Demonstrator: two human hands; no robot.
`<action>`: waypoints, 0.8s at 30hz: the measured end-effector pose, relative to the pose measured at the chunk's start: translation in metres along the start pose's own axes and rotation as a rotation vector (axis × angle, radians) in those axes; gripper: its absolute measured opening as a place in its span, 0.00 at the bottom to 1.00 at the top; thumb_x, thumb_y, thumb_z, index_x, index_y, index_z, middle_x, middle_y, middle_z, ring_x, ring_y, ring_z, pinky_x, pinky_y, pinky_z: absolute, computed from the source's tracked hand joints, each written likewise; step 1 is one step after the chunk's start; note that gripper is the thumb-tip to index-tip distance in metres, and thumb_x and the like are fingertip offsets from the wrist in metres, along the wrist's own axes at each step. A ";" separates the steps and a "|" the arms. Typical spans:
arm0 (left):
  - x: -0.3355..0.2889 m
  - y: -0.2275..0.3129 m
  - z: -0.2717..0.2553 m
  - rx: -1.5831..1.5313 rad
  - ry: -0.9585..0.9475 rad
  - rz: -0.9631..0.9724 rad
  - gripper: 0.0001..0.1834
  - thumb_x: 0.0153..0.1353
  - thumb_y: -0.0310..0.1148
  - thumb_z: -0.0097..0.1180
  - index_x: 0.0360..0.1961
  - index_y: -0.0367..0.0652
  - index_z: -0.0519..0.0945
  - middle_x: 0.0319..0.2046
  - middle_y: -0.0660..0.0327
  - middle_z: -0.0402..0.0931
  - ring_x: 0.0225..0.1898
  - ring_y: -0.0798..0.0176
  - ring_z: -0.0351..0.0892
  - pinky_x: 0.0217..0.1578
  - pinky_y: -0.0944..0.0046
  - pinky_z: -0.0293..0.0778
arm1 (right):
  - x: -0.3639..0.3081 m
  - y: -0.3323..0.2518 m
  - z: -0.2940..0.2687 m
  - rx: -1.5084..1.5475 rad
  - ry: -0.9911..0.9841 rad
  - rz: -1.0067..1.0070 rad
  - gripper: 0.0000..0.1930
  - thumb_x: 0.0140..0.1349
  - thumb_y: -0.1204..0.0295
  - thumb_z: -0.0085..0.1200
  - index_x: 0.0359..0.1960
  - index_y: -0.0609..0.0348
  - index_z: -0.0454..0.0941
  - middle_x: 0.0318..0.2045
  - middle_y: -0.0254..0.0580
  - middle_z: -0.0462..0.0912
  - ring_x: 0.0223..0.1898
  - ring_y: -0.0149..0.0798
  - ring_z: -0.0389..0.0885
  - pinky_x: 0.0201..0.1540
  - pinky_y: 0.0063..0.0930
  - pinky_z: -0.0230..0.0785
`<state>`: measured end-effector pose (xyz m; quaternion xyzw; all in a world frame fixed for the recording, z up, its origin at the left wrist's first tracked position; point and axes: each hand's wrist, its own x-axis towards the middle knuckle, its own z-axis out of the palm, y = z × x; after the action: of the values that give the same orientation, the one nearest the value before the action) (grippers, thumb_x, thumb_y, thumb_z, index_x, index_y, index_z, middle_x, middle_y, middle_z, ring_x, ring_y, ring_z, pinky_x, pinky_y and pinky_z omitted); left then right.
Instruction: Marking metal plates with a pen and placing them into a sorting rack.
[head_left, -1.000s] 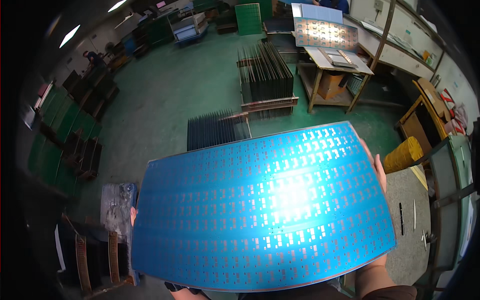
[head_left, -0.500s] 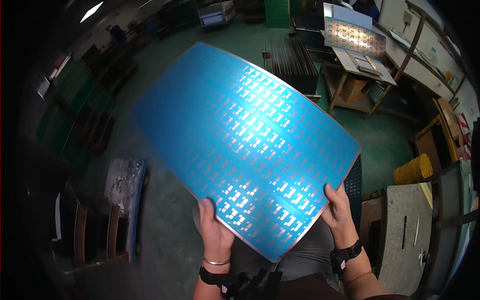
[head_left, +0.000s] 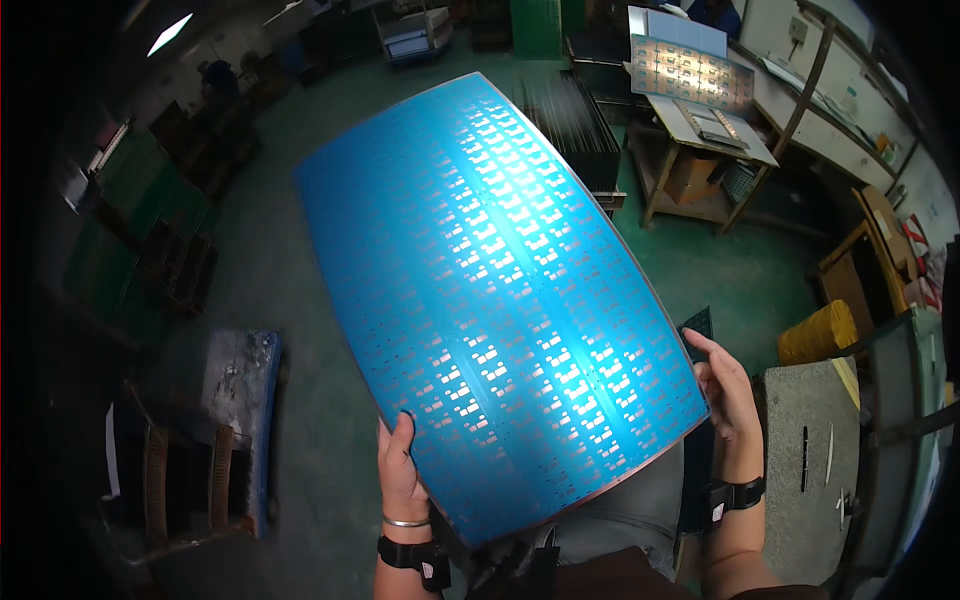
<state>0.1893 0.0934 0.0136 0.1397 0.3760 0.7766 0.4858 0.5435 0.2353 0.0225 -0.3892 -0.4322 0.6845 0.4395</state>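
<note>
A large blue circuit board panel, with rows of small copper-coloured pads shining under the light, is tilted in front of me. My left hand is closed on its near left edge, thumb on top and the other fingers hidden beneath. At the right edge, my right hand has its fingers apart and index finger stretched along the rim, without a visible grip; its thumb does not show clearly. The corner of a dark patterned sheet shows beyond that hand's fingertips.
A rack of upright dark panels stands ahead, beside a wooden table bearing a copper-toned panel. To the right are a yellow roll and a grey board with pens. A worn blue-edged cart stands left.
The panel has turned clockwise, its far corner swinging right. My right hand has moved right and its thumb has left the panel's face. My left hand keeps its hold, slightly lower and further left.
</note>
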 end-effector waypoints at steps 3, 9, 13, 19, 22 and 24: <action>-0.001 0.000 -0.001 0.068 -0.055 0.021 0.26 0.62 0.32 0.50 0.60 0.40 0.59 0.51 0.57 0.69 0.49 0.61 0.72 0.48 0.62 0.72 | 0.012 -0.008 0.005 -0.182 -0.031 0.184 0.25 0.66 0.57 0.42 0.57 0.63 0.65 0.22 0.31 0.77 0.22 0.20 0.72 0.24 0.12 0.66; -0.005 0.004 -0.006 0.143 -0.147 -0.082 0.27 0.59 0.33 0.55 0.58 0.39 0.62 0.50 0.58 0.70 0.48 0.63 0.72 0.50 0.62 0.69 | 0.039 -0.002 0.020 -0.064 -0.070 0.151 0.23 0.65 0.58 0.46 0.54 0.62 0.69 0.30 0.31 0.78 0.26 0.21 0.75 0.28 0.14 0.70; -0.003 0.005 -0.003 0.222 -0.157 -0.087 0.27 0.59 0.35 0.56 0.58 0.38 0.63 0.49 0.59 0.70 0.48 0.65 0.71 0.48 0.66 0.68 | 0.047 0.013 0.035 0.137 -0.022 0.008 0.22 0.63 0.60 0.50 0.53 0.63 0.69 0.38 0.35 0.80 0.34 0.25 0.78 0.36 0.19 0.72; -0.012 0.038 -0.020 0.072 -0.375 -0.058 0.30 0.64 0.44 0.45 0.61 0.36 0.58 0.53 0.48 0.68 0.51 0.58 0.72 0.52 0.57 0.70 | 0.041 0.025 0.035 0.255 -0.039 -0.054 0.21 0.63 0.60 0.49 0.52 0.63 0.68 0.43 0.37 0.78 0.41 0.27 0.77 0.44 0.21 0.71; -0.018 0.033 -0.033 -0.338 -0.358 -0.072 0.40 0.62 0.63 0.31 0.62 0.39 0.58 0.57 0.55 0.66 0.58 0.54 0.65 0.58 0.51 0.62 | 0.046 0.022 0.052 0.410 -0.001 -0.109 0.19 0.67 0.63 0.43 0.55 0.60 0.65 0.46 0.38 0.76 0.43 0.30 0.76 0.46 0.24 0.71; -0.025 0.020 -0.019 -0.392 -0.285 -0.052 0.39 0.62 0.63 0.31 0.62 0.42 0.59 0.57 0.58 0.66 0.58 0.55 0.64 0.59 0.52 0.60 | 0.048 0.023 0.073 0.486 -0.005 -0.151 0.18 0.67 0.64 0.42 0.56 0.57 0.65 0.46 0.37 0.76 0.44 0.31 0.76 0.46 0.26 0.72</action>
<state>0.1775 0.0587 0.0187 0.1408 0.1492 0.7944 0.5717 0.4552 0.2568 0.0170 -0.2370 -0.2837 0.7344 0.5693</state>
